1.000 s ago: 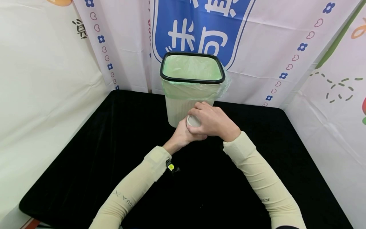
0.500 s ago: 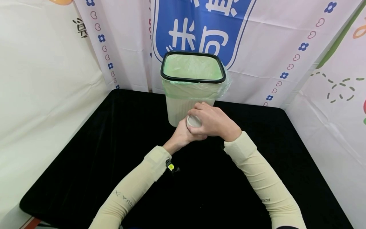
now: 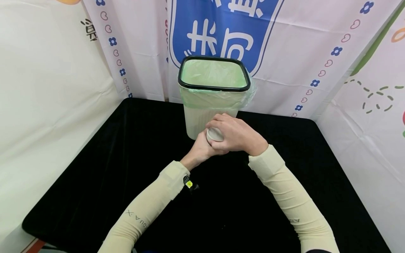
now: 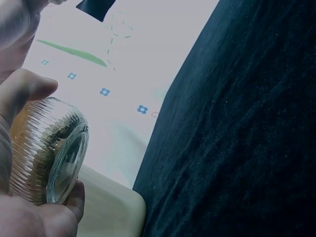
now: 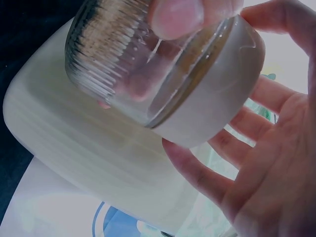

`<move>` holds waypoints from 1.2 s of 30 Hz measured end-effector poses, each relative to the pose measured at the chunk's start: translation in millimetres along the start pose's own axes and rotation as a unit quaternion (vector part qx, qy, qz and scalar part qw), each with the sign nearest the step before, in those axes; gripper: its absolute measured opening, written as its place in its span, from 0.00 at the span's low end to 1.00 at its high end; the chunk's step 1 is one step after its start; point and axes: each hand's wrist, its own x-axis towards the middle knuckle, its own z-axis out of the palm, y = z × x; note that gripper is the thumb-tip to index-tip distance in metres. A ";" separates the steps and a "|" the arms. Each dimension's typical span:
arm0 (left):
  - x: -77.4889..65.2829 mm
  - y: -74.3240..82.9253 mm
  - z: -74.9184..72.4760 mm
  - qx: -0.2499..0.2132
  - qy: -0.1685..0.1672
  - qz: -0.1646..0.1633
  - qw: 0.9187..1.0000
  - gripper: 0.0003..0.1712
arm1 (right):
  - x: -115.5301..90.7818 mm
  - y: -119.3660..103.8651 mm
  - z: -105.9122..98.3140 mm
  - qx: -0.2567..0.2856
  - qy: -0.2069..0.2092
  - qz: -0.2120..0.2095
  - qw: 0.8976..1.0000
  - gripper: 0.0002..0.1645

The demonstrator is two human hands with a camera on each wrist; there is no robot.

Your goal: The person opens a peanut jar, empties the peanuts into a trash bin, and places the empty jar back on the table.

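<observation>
Both hands are on one ribbed clear glass jar [image 4: 37, 160], held in front of the bin. My left hand [image 3: 200, 147] grips the glass body, thumb on one side and fingers round the other. Grainy tan contents gather towards the jar's base in the left wrist view. My right hand [image 3: 238, 135] holds the white lid [image 5: 219, 86] with fingers spread round its edge. The lid sits on the jar's mouth, and its round top shows between the hands in the head view. Most of the glass is hidden there by the hands.
A cream bin [image 3: 197, 121] with a black rim and a green plastic liner [image 3: 218, 100] stands behind the hands. It rests on a black cloth-covered table [image 3: 152, 140]. Printed white curtains [image 3: 294, 49] enclose the back and sides.
My right fingers have shifted slightly round the lid, so a little more of its top shows. The left hand and the jar stay almost in place.
</observation>
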 end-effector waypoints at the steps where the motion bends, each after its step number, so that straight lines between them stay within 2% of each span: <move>1: 0.1 -0.1 -0.1 -0.001 0.000 0.002 1.000 0.52 | -0.1 0.1 0.1 0.000 0.002 -0.002 1.000 0.29; 8: 0.5 -1.3 -0.6 -0.002 0.004 0.008 1.000 0.53 | -0.4 -0.3 0.6 -0.023 0.021 -0.007 0.999 0.33; 13: 0.3 -1.0 1.0 0.000 0.012 -0.001 1.000 0.52 | -1.7 -3.4 0.3 -0.056 0.042 0.027 0.997 0.34; 21: 0.5 0.4 1.5 -0.008 0.015 -0.009 1.000 0.51 | -2.8 -7.8 1.7 -0.111 0.089 0.067 0.988 0.36; 30: 1.1 -0.5 3.8 -0.009 0.019 0.007 1.000 0.48 | -3.1 -9.0 4.6 -0.121 0.072 0.111 0.984 0.39; 36: 1.6 0.5 5.6 -0.014 0.010 0.021 1.000 0.47 | -2.6 -8.5 5.8 -0.116 0.067 0.112 0.985 0.36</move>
